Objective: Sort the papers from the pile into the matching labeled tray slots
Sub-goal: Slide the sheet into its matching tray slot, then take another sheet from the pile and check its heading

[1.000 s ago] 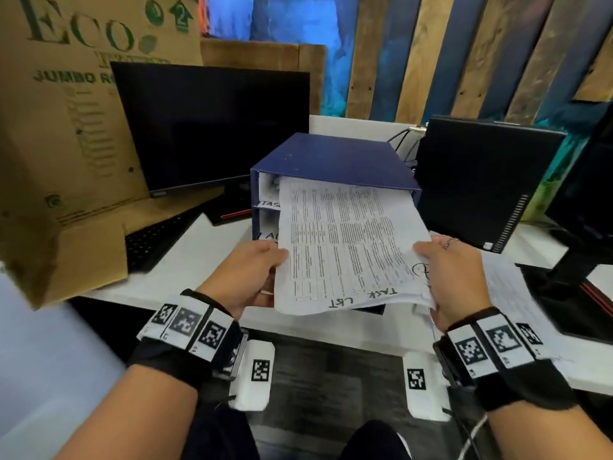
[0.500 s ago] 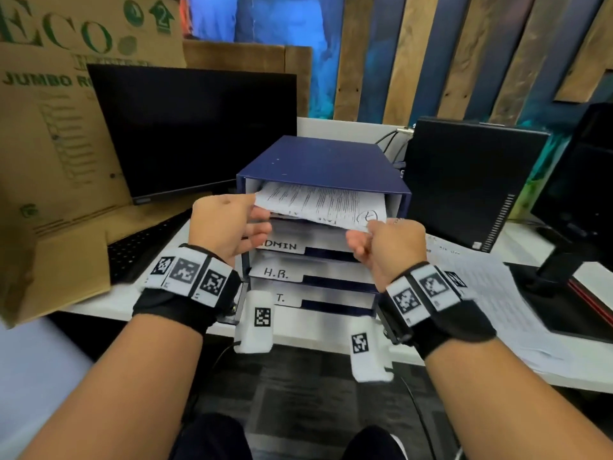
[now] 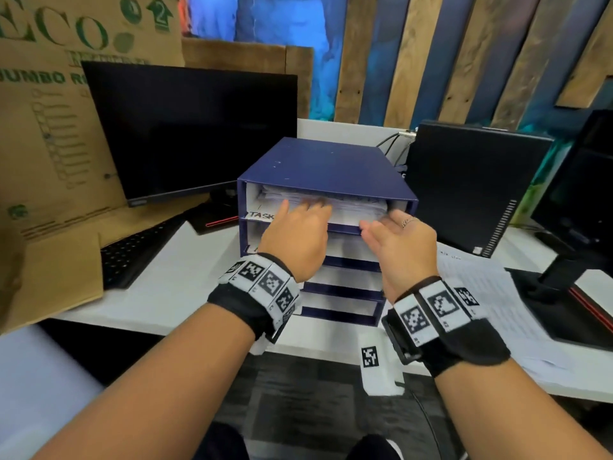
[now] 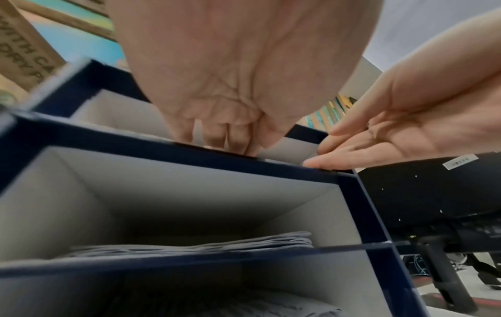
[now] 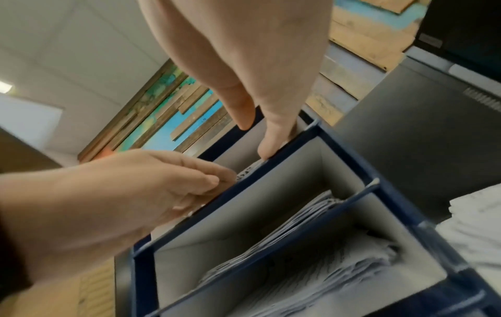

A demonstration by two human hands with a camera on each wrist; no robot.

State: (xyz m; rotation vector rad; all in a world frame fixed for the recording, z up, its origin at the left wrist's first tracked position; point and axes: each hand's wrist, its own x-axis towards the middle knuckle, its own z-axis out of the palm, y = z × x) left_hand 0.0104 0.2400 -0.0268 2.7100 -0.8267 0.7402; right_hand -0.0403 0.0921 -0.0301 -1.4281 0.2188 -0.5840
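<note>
A dark blue tray unit (image 3: 325,164) with several stacked slots stands on the white desk. Its top slot, labelled TASK (image 3: 260,215), holds a stack of printed papers (image 3: 358,207). My left hand (image 3: 303,214) reaches into that slot with straight fingers lying on the papers. My right hand (image 3: 384,224) is open, fingertips at the slot's front right edge. In the left wrist view the left hand's fingers (image 4: 225,139) go in over the shelf edge (image 4: 135,145). The right wrist view shows a right fingertip (image 5: 267,152) on the same edge. The paper pile (image 3: 487,293) lies to the right.
A dark monitor (image 3: 192,134) and a keyboard (image 3: 139,250) stand left of the tray, with a large cardboard box (image 3: 49,161) beyond them. A black computer case (image 3: 471,184) and a second monitor stand (image 3: 564,270) are on the right. Lower slots hold papers (image 5: 311,216).
The sheet both hands held in front of the tray has gone fully into the top slot. Both hands let go of it and now lie open at the slot's mouth.
</note>
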